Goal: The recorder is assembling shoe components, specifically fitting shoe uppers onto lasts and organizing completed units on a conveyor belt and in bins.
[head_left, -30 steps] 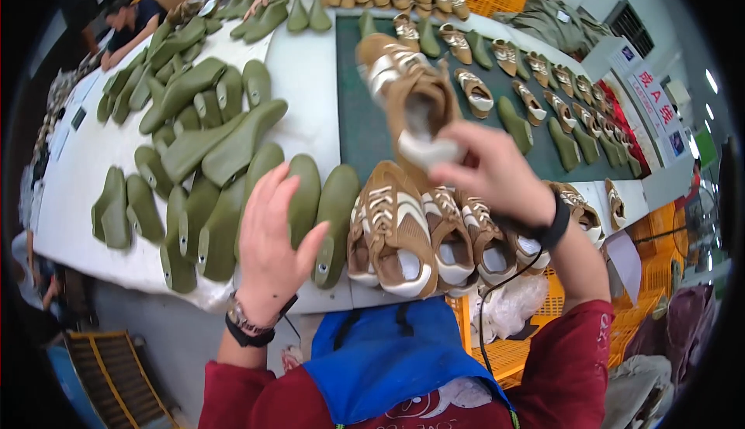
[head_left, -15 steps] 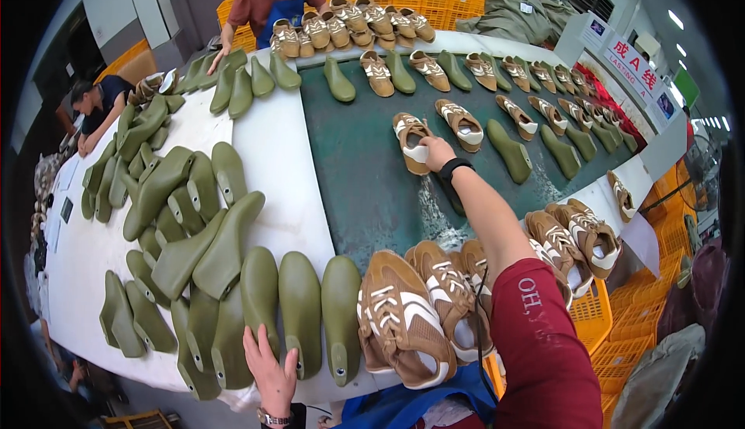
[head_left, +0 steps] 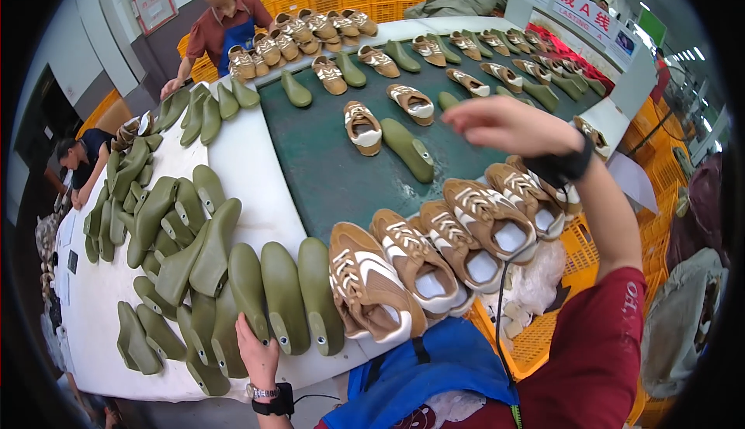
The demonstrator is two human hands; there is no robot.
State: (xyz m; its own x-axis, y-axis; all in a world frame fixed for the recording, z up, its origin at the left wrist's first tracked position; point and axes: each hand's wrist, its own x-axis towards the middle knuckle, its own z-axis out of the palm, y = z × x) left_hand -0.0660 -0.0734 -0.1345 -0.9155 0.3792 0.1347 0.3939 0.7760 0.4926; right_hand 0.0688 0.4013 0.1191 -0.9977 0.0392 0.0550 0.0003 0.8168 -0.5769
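Observation:
My left hand (head_left: 258,358) is at the near end of a green shoe last (head_left: 247,278), fingers along one side and thumb at the other. Two more green lasts stand just right of it, beside a row of brown-and-white sneakers (head_left: 372,285) along the near edge. Over the green belt (head_left: 310,173) hangs my right hand (head_left: 516,124), empty, its fingers stretched out to the left. Below and left of those fingers lies a green last (head_left: 407,150), with a single brown sneaker (head_left: 362,128) beside it. The right hand partly hides another last behind it.
A heap of green lasts (head_left: 167,212) covers the white table (head_left: 248,173) on the left. Sneakers and lasts line the belt's far side. Across the table a person in a blue apron (head_left: 237,37) reaches toward lasts; another person (head_left: 89,153) bends at far left. Yellow crates (head_left: 574,250) stand at right.
My right hand has let go of the sneaker on the belt and lifted away to the right. The left hand has closed around the last's near end. The view has shifted.

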